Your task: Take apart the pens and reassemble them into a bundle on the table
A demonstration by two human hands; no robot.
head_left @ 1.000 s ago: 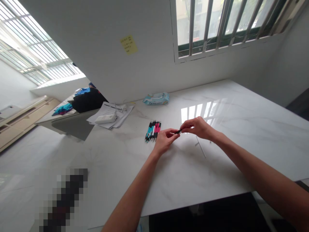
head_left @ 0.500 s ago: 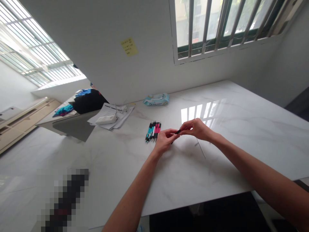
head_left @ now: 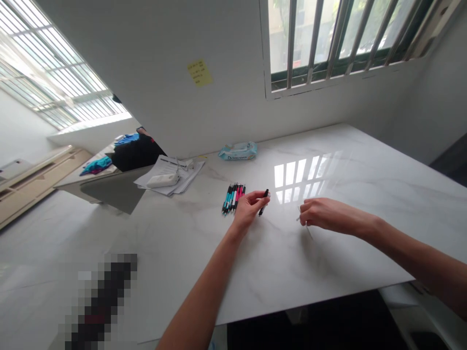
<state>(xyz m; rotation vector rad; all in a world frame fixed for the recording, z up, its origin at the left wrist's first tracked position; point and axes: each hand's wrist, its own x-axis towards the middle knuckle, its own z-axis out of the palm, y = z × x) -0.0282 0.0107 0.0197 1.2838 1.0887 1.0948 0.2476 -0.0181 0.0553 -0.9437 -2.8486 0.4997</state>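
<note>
My left hand (head_left: 248, 208) grips a black pen (head_left: 263, 204), held upright at a slant with its lower end near the tabletop. To the right, my right hand (head_left: 316, 213) is low over the table, its fingers pinched together at a thin white stick (head_left: 309, 230). Part of that stick is hidden by the fingers. A shorter pale piece (head_left: 298, 218) shows just left of the fingertips. Beside my left hand lies a row of pens (head_left: 229, 198) in blue, white and pink-red with black parts; my hand partly covers its right side.
A pale blue wipes pack (head_left: 238, 151) lies by the wall. Papers (head_left: 186, 176) with a white device (head_left: 163, 180) on top are at the left. A yellow note (head_left: 200, 73) sticks to the wall. The marble-patterned table (head_left: 365, 170) ends at a near edge above a dark seat.
My right hand has left the black pen and moved right and down to the white stick. My left hand keeps the pen, which now stands more upright. The view has shifted slightly.
</note>
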